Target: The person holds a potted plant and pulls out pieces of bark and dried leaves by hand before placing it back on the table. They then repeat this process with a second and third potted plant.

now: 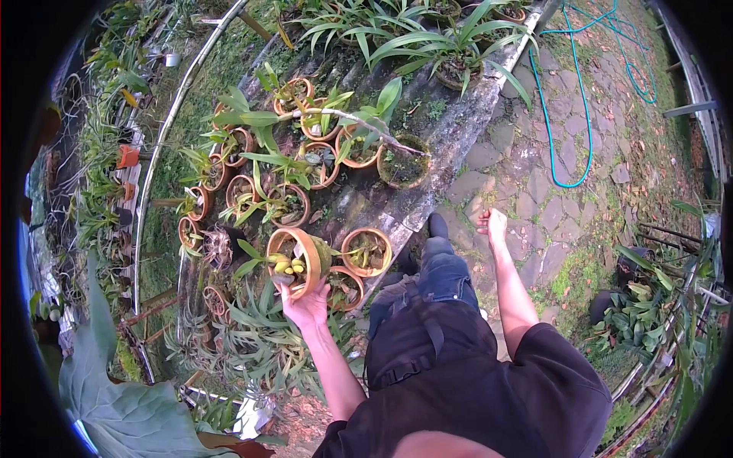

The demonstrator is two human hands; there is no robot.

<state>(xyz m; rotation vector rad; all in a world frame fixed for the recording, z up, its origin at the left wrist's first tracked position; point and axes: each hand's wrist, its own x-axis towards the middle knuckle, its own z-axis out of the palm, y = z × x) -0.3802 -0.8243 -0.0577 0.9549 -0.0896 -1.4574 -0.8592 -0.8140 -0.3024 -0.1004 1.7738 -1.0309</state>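
The left hand (pixel 307 307) is gripping the clay pot (pixel 294 259) by its rim. It is probably feeling heavy and breakable. The right hand (pixel 492 226) is hanging loose, fingers spread.

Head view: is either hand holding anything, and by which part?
Left hand holds a tilted clay pot by the lower edge of its rim. Right hand is open and holds nothing.
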